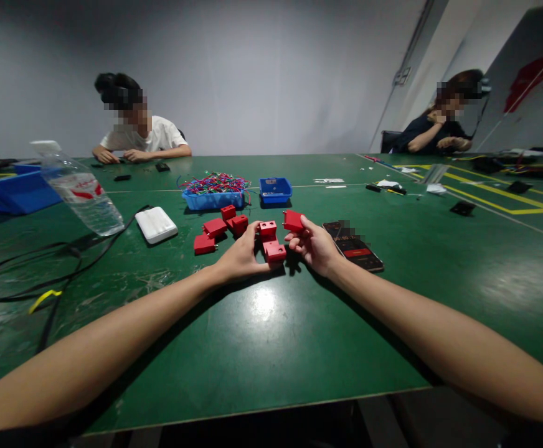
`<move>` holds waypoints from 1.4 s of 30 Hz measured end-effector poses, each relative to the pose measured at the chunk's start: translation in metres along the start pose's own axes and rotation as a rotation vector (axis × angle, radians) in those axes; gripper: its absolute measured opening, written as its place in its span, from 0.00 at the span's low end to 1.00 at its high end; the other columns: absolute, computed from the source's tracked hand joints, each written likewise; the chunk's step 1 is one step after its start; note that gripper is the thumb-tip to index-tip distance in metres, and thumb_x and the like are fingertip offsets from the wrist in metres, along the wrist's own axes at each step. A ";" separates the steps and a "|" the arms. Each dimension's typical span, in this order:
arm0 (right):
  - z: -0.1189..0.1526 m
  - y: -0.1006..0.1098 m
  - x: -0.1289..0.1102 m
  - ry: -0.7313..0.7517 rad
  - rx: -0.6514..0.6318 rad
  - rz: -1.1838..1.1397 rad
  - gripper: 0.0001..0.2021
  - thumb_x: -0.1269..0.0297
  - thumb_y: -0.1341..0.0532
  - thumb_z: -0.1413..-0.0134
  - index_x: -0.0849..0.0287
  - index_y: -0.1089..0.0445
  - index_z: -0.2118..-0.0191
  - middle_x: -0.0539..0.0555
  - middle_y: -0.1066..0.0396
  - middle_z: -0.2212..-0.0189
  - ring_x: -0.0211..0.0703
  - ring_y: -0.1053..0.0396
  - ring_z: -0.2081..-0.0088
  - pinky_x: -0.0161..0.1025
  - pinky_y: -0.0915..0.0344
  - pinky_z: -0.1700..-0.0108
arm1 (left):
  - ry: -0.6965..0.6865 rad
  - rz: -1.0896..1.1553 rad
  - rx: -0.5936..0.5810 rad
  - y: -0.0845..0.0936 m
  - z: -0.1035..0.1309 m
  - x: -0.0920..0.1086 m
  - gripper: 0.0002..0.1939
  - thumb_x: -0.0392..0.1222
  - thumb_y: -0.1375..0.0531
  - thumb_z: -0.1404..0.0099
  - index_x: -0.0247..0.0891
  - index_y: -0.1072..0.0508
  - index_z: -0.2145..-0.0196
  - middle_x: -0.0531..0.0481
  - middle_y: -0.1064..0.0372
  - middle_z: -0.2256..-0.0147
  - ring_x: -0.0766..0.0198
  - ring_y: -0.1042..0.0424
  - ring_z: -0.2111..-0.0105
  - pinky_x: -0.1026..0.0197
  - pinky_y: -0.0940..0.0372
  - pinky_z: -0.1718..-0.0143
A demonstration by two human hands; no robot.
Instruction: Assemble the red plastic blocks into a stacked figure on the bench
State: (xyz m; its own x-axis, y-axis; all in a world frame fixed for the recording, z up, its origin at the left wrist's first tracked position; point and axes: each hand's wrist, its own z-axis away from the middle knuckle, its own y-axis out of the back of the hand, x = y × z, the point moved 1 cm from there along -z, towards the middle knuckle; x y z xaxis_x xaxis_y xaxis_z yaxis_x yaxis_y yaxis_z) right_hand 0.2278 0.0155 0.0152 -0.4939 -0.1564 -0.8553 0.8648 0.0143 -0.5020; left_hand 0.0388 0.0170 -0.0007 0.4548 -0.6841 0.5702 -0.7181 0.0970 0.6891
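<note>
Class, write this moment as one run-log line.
left hand: holds stepped red piece | right hand: holds pronged red block | nearby: smartphone

I see plain grey wall (pixel 262 74) at twelve o'clock, big green table (pixel 299 348) below, red wall sign (pixel 533 78) at two.

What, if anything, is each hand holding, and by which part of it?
The left hand holds the notched red piece around its left side; the right hand holds a red block by the right end, opposite its pins.
</note>
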 end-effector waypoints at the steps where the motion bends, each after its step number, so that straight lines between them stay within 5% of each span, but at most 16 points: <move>1: 0.000 -0.001 -0.001 -0.011 0.004 -0.015 0.17 0.61 0.50 0.33 0.65 0.31 0.67 0.55 0.28 0.82 0.32 0.35 0.85 0.26 0.43 0.85 | -0.002 -0.003 0.000 0.000 0.000 -0.001 0.44 0.52 0.32 0.49 0.37 0.48 0.41 0.36 0.38 0.45 0.48 0.33 0.45 0.45 0.38 0.43; 6: 0.001 -0.001 -0.002 -0.031 0.009 -0.038 0.18 0.62 0.53 0.32 0.65 0.31 0.66 0.56 0.28 0.82 0.33 0.35 0.84 0.27 0.42 0.84 | -0.004 -0.019 0.004 -0.001 0.000 -0.003 0.45 0.53 0.32 0.49 0.37 0.49 0.41 0.35 0.38 0.44 0.47 0.34 0.45 0.44 0.38 0.43; 10: 0.000 0.001 0.000 0.000 -0.009 -0.001 0.10 0.63 0.45 0.38 0.62 0.33 0.68 0.54 0.28 0.81 0.33 0.34 0.83 0.28 0.43 0.83 | -0.001 -0.018 -0.009 0.000 0.001 -0.003 0.45 0.53 0.32 0.48 0.36 0.50 0.40 0.35 0.38 0.44 0.47 0.34 0.44 0.43 0.39 0.42; 13: -0.001 0.003 0.003 0.085 -0.039 0.063 0.06 0.65 0.36 0.49 0.61 0.33 0.69 0.51 0.28 0.80 0.33 0.35 0.82 0.28 0.44 0.82 | -0.003 -0.003 -0.009 0.000 0.001 -0.001 0.44 0.52 0.32 0.48 0.37 0.49 0.41 0.36 0.38 0.45 0.48 0.34 0.44 0.44 0.39 0.42; 18: -0.004 0.007 0.008 0.323 0.039 0.212 0.14 0.62 0.30 0.61 0.59 0.33 0.67 0.43 0.34 0.80 0.30 0.43 0.83 0.31 0.47 0.80 | 0.016 0.028 -0.014 0.000 0.000 0.001 0.45 0.50 0.32 0.48 0.38 0.50 0.41 0.36 0.39 0.43 0.50 0.34 0.44 0.46 0.39 0.41; 24: -0.004 0.010 0.010 0.571 0.143 0.485 0.10 0.67 0.32 0.62 0.60 0.32 0.71 0.45 0.35 0.78 0.31 0.43 0.77 0.32 0.45 0.75 | 0.031 0.010 -0.016 0.001 0.000 0.002 0.46 0.50 0.31 0.49 0.35 0.50 0.41 0.35 0.39 0.43 0.48 0.34 0.44 0.46 0.38 0.42; 33: -0.001 0.008 0.009 0.555 0.094 0.486 0.12 0.62 0.30 0.60 0.58 0.33 0.72 0.44 0.38 0.79 0.33 0.44 0.78 0.33 0.46 0.75 | 0.029 0.007 -0.014 0.001 0.000 0.001 0.45 0.51 0.31 0.49 0.38 0.50 0.41 0.36 0.39 0.44 0.48 0.34 0.44 0.45 0.39 0.42; 42: -0.006 0.017 0.010 0.717 0.209 0.679 0.12 0.61 0.30 0.60 0.57 0.27 0.67 0.54 0.35 0.60 0.36 0.37 0.71 0.36 0.37 0.68 | 0.020 0.032 -0.011 0.001 0.000 0.001 0.44 0.50 0.31 0.49 0.38 0.49 0.42 0.36 0.38 0.45 0.49 0.33 0.46 0.45 0.37 0.43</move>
State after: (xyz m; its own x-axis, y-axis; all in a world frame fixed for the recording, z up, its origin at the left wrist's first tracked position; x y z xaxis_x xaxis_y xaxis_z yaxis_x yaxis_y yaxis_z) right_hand 0.2368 0.0203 -0.0025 0.2300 0.4521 -0.8618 0.9479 -0.3045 0.0932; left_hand 0.0388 0.0160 0.0005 0.4422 -0.6657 0.6010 -0.7268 0.1267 0.6751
